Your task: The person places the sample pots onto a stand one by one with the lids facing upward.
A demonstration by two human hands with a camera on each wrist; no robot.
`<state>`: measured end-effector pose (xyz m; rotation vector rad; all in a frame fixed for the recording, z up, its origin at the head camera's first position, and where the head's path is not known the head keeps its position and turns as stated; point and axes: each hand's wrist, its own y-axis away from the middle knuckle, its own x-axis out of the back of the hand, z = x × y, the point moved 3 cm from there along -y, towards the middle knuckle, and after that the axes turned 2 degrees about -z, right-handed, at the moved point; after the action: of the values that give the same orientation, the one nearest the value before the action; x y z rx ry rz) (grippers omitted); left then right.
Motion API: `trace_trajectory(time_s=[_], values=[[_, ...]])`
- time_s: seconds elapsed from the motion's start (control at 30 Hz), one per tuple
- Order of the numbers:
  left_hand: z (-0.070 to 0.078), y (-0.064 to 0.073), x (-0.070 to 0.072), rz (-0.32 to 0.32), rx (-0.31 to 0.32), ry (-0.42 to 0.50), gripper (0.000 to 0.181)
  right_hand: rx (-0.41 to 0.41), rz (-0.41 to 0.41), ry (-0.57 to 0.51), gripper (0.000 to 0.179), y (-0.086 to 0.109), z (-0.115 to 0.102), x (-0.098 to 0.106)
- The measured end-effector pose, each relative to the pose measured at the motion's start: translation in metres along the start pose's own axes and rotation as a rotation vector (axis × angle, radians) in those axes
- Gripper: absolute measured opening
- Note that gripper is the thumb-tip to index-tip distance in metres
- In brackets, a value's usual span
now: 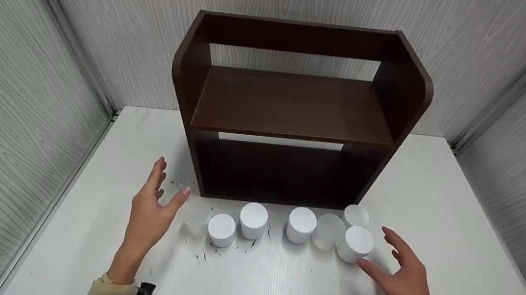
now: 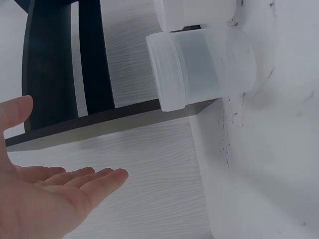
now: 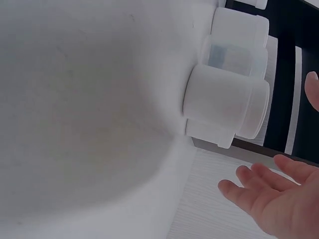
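My left hand (image 1: 148, 216) and right hand (image 1: 407, 282) empty, thumbs apart from fingers, flanking jars (image 1: 301, 226) on counter (image 1: 253, 288), near side of shelf (image 1: 297, 104). Looks pre-grasp; next likely needs fingers curled round one.

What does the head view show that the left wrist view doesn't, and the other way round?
Only the head view shows the right hand, the beige sleeve with its black clip-like piece, and the four jars at the row's right end.

Only the left wrist view shows the palm side of the left hand and the outer face of the dark brown shelf unit.

Both show that hand, part of the shelf unit, the leftmost translucent jar, a white jar beside it, and the marked white tabletop.
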<state>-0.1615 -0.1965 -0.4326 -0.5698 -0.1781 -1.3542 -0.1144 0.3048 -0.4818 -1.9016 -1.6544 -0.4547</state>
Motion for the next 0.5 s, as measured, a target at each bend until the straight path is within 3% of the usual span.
trace_trajectory(time_s=[0.5], values=[[-0.005,-0.031,-0.006,-0.089,0.068,0.265,0.084,-0.047,-0.068,-0.118,0.078,-0.013,0.009,-0.007]])
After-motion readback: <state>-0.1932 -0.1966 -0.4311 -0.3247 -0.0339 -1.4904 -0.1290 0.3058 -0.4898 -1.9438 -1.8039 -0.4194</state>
